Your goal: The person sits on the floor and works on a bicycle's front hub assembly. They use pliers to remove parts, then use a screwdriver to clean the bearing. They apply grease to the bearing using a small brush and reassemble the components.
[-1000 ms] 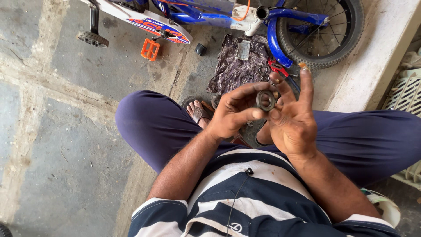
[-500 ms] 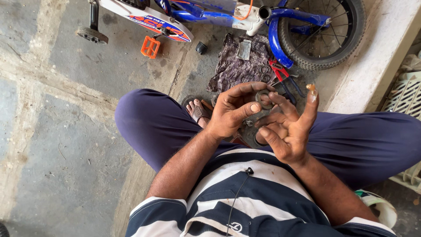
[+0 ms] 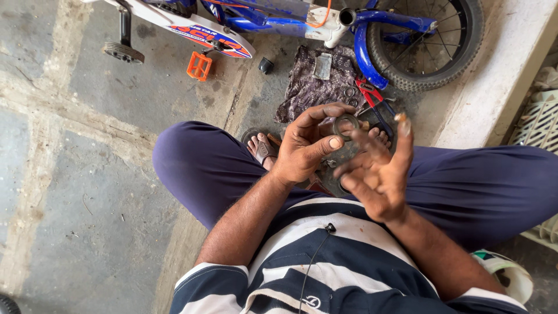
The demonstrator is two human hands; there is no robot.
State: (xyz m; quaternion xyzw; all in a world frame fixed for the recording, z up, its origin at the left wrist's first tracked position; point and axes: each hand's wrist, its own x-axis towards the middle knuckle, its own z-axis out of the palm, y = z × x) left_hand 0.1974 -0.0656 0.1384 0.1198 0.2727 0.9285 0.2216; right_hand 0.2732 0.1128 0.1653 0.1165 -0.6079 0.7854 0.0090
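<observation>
metal ring point(image 3: 346, 124) now pinched in left hand point(image 3: 305, 145) fingers; right hand point(image 3: 378, 174) pulled off, fingers spread.

A small blue bicycle point(image 3: 372, 23) lies across the top of the concrete floor point(image 3: 75, 174), its spoked wheel point(image 3: 427, 40) near a pale kerb point(image 3: 500, 75). An orange pedal point(image 3: 199, 65) and a training wheel point(image 3: 121, 52) sit to the left. Red-handled pliers point(image 3: 372, 96) rest beside a dark patterned cloth point(image 3: 311, 87).
</observation>
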